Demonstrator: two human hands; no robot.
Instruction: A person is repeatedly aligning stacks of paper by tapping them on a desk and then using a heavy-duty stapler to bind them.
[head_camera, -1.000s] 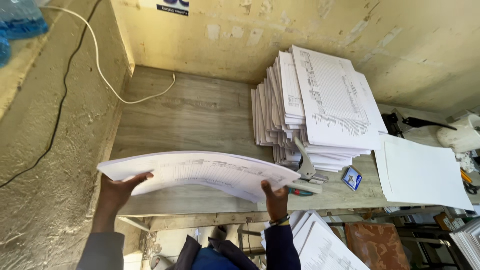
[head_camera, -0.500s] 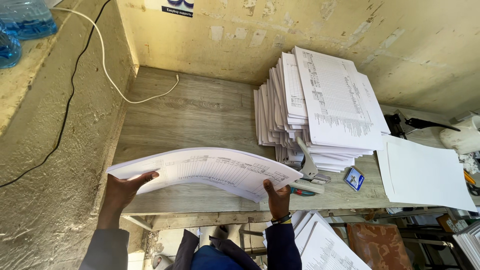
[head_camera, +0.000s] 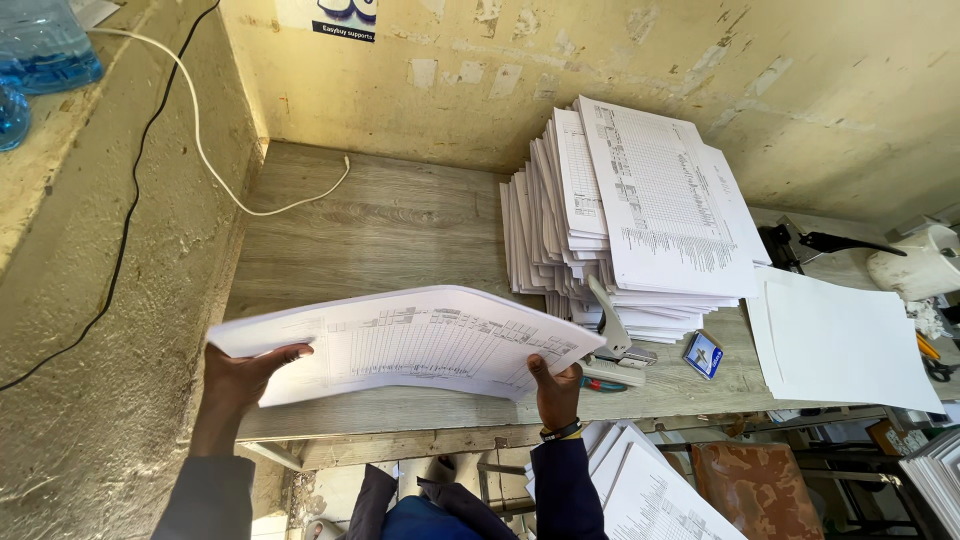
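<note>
Both hands grip one bundle of printed sheets (head_camera: 410, 340) from below, the only view being the head camera looking down. The left hand (head_camera: 240, 378) closes on the bundle's left corner, thumb on top of the paper; the right hand (head_camera: 556, 388) pinches its near right edge, a dark band at the wrist. The bundle bows upward in the middle and hangs above the near edge of the wooden table (head_camera: 390, 225) (whether it touches the wood cannot be told). To the right on the table stands a tall, fanned stack of printed sheets (head_camera: 640, 210), and at its foot lies a grey stapler (head_camera: 615, 340), just beside the bundle's right end. A small blue box (head_camera: 703, 354) sits near the stapler, with blank white sheets (head_camera: 850, 345) further right. A white cable (head_camera: 215, 165) trails from the ledge onto the table's far left.
</note>
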